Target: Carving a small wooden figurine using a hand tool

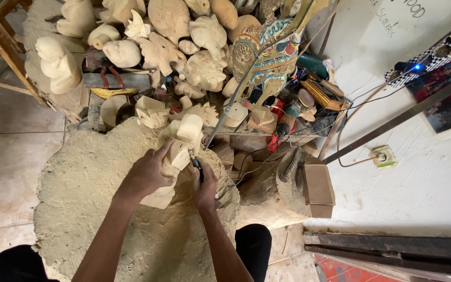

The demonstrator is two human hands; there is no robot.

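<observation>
Left hand (150,175) grips pale wooden carving (178,143); right hand (203,184) holds rotary tool (197,164).

Carving (181,138) on sawdust mound (95,193); carved heads (184,47) behind; box (318,188) right.

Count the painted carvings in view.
1. The painted carving stands at top centre, behind the pale carving that the left hand grips while the right hand holds a tool. Others may be hidden in the pile.
</observation>
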